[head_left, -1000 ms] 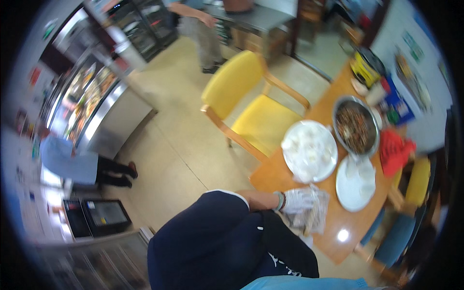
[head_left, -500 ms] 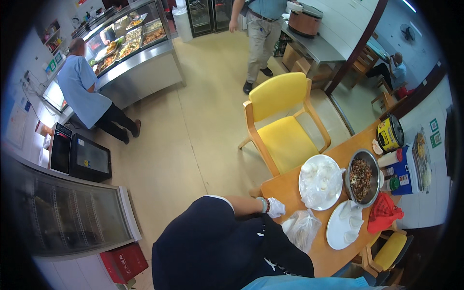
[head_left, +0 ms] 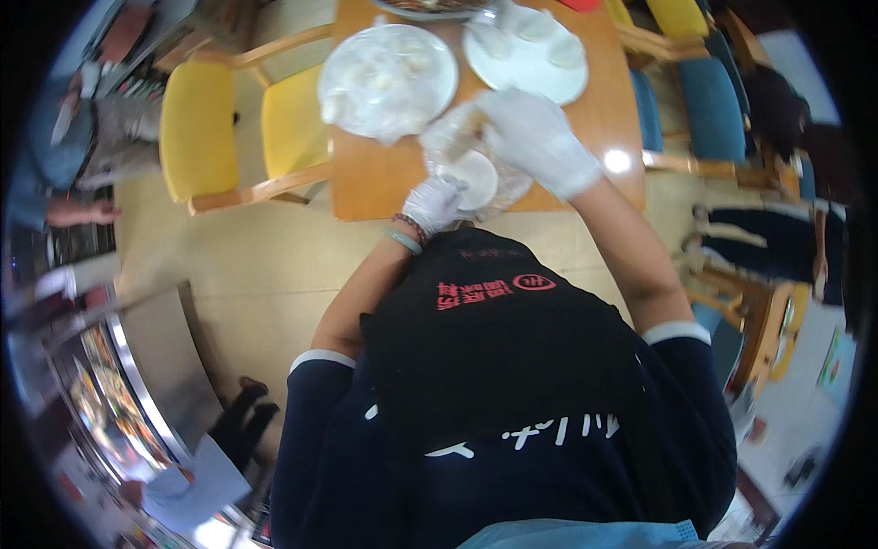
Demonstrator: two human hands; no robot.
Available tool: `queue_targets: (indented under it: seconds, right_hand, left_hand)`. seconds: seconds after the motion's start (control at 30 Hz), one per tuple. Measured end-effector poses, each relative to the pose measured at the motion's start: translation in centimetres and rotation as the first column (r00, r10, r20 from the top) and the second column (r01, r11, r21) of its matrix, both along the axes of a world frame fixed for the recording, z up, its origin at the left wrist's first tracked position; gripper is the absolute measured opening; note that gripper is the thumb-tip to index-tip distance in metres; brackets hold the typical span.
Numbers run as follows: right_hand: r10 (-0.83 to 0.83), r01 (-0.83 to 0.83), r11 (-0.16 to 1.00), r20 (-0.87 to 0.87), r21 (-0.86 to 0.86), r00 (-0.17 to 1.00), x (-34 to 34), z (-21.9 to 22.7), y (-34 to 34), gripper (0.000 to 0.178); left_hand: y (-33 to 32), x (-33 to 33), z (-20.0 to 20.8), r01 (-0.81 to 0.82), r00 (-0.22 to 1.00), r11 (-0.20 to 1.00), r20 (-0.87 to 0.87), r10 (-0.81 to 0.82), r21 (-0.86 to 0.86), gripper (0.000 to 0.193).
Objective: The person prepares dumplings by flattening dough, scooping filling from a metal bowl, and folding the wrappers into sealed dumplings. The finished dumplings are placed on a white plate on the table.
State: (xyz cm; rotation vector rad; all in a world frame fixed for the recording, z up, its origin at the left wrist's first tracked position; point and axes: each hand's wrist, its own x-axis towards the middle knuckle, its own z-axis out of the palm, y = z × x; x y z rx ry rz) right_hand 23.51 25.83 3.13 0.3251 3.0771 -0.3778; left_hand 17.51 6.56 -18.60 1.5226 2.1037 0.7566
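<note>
"At the near edge of the wooden table (head_left: 366, 183), with the white disc (head_left: 477, 178) as clock centre: what is listed?"

"White disc, one, round, flat, soft by its look. Clear plastic bag (head_left: 441, 145), one, crumpled, close about the disc; whether the disc lies inside it or on it, cannot tell."

"Hands?"

"Left hand (head_left: 433, 203), gloved, at eight o'clock: fingers touching the disc's rim; pinched or merely resting, cannot tell. Right hand (head_left: 533, 137), gloved, at two o'clock: fingers reaching toward the bag; whether they grasp anything, cannot tell (blurred entry, regrettably)."

"Neighbouring stock?"

"Left plate (head_left: 447, 75), at eleven o'clock, white pieces (head_left: 380, 78) under clear plastic. Right plate (head_left: 526, 69), at one o'clock, near the right hand, likewise bearing white pieces. Metal bowl (head_left: 425, 16), just short of twelve, brown contents, cut off by the view."

"Hazards, with causes?"

"One: disc dragged over the edge at six o'clock; cause, a sharp tug on the bag so near the brink. Two: disc creased or torn; cause, the bag clinging to a glove and pulling against the left fingers. Three: right plate nudged; cause, the scant gap between it and the right hand."
</note>
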Motion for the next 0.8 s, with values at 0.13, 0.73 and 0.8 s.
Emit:
queue_targets:
  seconds: [0.13,0.73,0.8]
  right_hand:
    - [0.097,-0.097,0.995,0.046,-0.015,0.994,-3.9,2.8,0.7,0.019]
    - [0.154,-0.139,0.985,-0.158,0.103,0.975,-4.6,1.3,1.6,0.019]
    - [0.203,-0.182,0.975,-0.176,0.125,0.963,-5.3,1.1,1.8,0.022]
  left_hand:
    - [6.5,-0.7,0.4,0.171,0.965,0.982,-0.216,-0.15,0.082,0.04]
    - [3.9,-0.5,9.6,0.217,0.933,0.972,-0.272,-0.233,-0.088,0.009]
    - [3.3,0.1,10.0,0.08,0.977,0.994,-0.194,-0.093,-0.076,0.011]
